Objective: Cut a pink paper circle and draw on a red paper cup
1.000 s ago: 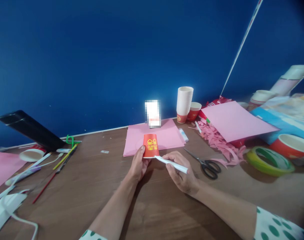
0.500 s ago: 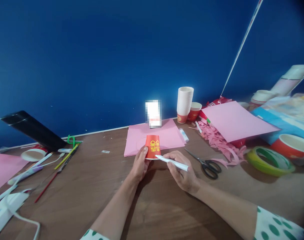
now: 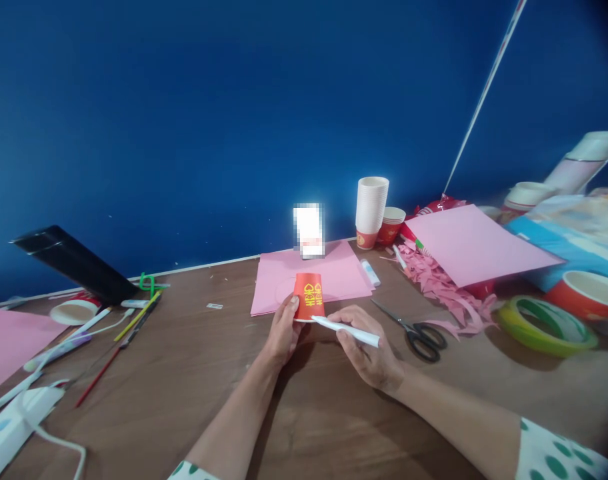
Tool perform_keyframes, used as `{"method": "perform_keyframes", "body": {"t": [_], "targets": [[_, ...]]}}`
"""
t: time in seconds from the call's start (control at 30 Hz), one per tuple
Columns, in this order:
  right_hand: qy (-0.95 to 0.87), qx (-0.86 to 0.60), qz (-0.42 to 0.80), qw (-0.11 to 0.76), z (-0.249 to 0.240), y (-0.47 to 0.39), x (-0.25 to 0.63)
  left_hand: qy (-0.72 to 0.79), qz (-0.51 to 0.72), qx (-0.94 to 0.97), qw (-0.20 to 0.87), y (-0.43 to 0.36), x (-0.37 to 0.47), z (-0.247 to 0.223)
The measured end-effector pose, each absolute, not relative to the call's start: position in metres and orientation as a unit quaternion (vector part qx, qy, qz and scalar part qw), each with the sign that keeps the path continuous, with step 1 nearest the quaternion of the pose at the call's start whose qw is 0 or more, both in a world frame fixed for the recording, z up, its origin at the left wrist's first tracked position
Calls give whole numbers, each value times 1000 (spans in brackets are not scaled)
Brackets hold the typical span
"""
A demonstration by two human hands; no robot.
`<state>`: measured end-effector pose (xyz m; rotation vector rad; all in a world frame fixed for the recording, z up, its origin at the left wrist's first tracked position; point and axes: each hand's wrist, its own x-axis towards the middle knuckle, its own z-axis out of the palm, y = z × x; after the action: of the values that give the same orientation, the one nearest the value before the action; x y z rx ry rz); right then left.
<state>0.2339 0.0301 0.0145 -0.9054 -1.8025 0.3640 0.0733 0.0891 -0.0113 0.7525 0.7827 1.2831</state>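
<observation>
A red paper cup (image 3: 302, 293) with yellow double characters is held by my left hand (image 3: 283, 332), whose thumb presses on its left side. The cup is turned upside down, its white rim towards me. In my right hand (image 3: 369, 350) is a white pen (image 3: 351, 331), pinched between thumb and fingers. The pen's tip is at the lower part of the cup, near the rim; I cannot tell whether it touches. Just beyond the cup lie pink paper sheets (image 3: 269, 270).
A bright, blurred screen (image 3: 311, 230) stands on the sheets. Stacked paper cups (image 3: 371, 207), scissors (image 3: 421, 337), green tape (image 3: 544, 327) and pink paper scraps (image 3: 444, 293) lie to the right. Brushes (image 3: 129, 333), a black object (image 3: 79, 263) and a power strip (image 3: 21, 427) are at the left.
The whole view has shifted slightly, so things sit a little further right and lower. The pen tip has moved slightly down the cup towards its rim. Both holds are unchanged.
</observation>
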Motion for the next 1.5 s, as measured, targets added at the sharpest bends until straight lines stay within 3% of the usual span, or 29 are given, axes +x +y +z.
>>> {"method": "perform_keyframes", "body": {"t": [1.5], "targets": [[-730,-393,144,540,15,29,235,352,561,349,662,88,73,-13]]}}
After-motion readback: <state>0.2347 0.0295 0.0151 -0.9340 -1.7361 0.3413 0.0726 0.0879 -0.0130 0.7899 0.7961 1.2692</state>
